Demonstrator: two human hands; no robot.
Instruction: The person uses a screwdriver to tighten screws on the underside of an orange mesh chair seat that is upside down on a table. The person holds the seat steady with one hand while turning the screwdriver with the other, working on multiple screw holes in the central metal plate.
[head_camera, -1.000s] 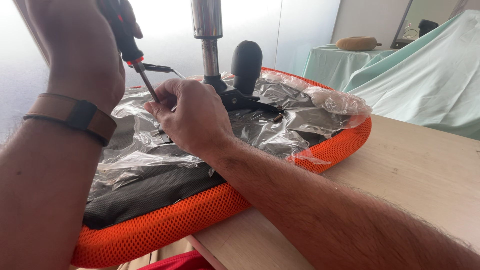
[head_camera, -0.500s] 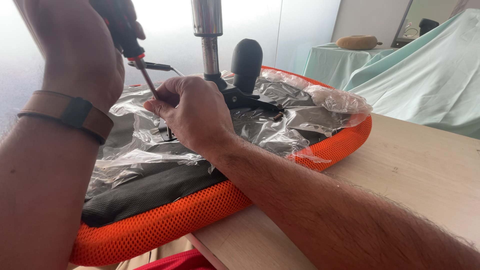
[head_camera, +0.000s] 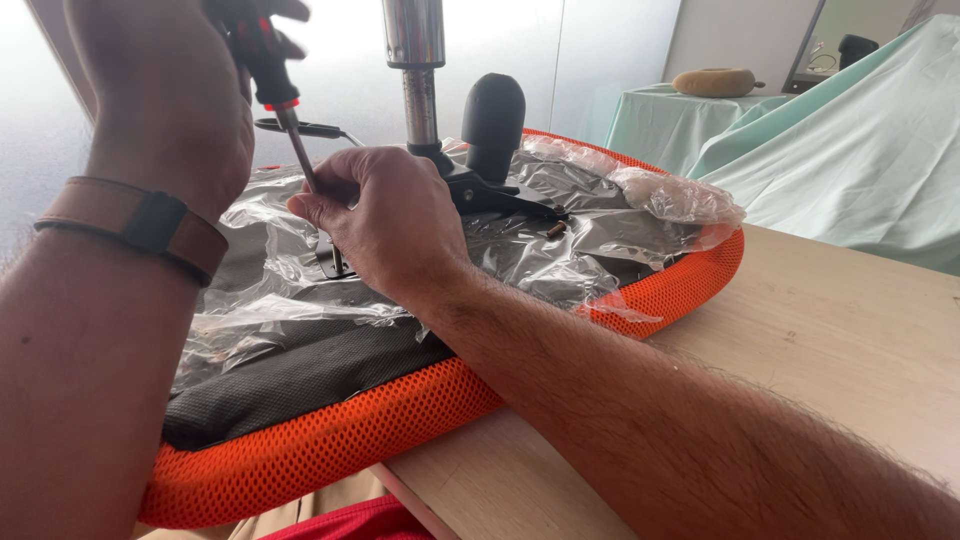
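Observation:
An upturned chair seat (head_camera: 330, 430) with an orange mesh rim and black underside lies on a wooden table, covered in crinkled clear plastic wrap (head_camera: 560, 250). My left hand (head_camera: 165, 110) grips the black and red handle of a screwdriver (head_camera: 270, 70), held upright with its tip down at the black seat plate. My right hand (head_camera: 390, 220) pinches the metal shaft low down, steadying it. A chrome gas-lift column (head_camera: 415, 60) rises from the black mechanism (head_camera: 500, 190) just behind my right hand. A black knob (head_camera: 493, 115) stands beside the column.
The wooden table (head_camera: 830, 340) stretches right of the seat. Pale green cloth (head_camera: 860, 150) drapes over furniture at the back right, with a tan cushion-like object (head_camera: 715, 82) on it. A small loose bolt (head_camera: 555, 229) rests on the plastic. Red fabric shows at the bottom edge.
Both hands have stayed on the screwdriver. My left hand has shifted slightly up and right on the handle; the view has drifted a little.

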